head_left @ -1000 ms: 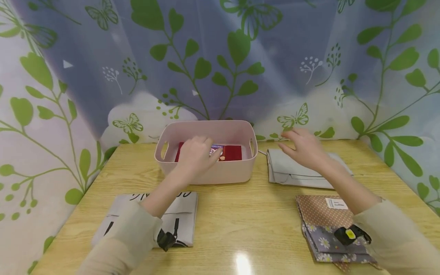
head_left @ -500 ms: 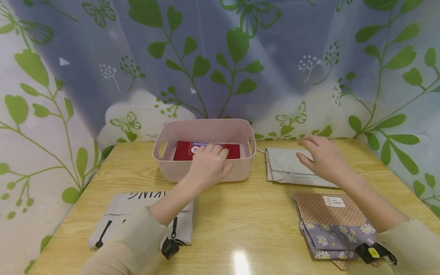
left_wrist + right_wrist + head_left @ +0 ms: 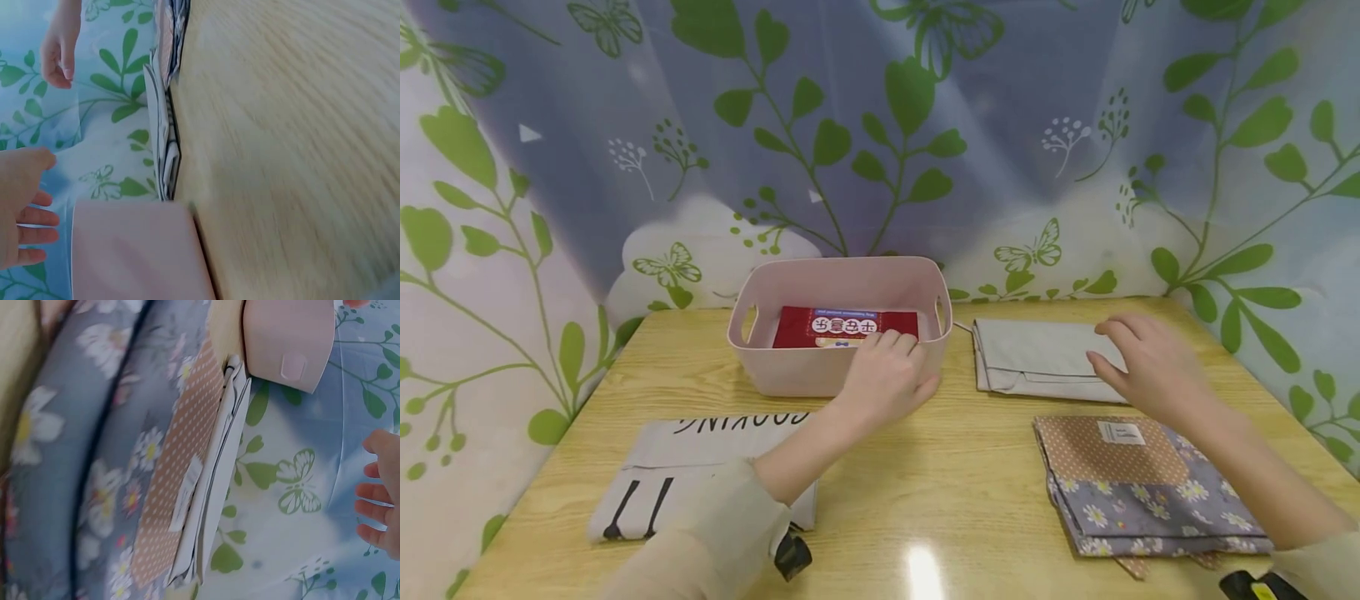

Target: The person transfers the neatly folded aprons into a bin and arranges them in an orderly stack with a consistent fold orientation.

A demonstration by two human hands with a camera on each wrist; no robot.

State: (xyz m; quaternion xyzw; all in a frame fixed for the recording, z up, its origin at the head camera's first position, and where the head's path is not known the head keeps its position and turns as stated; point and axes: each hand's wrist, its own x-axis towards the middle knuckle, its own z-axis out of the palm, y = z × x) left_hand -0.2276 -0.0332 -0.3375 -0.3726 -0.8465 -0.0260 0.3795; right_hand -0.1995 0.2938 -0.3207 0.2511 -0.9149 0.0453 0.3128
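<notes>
Nearest, on the near side of the left hand and to its left, a lettered cloth lies folded on the surface. A flowered cloth lies on the near side of the right hand. The 2 hands are raised, with fingers loosely bent and well parted from the thumbs, and they hold nothing. A pale cloth lies just left of the right fingers. Beyond the left hand stands the pink basket, and inside it the red folded item, partly hidden by this hand.
</notes>
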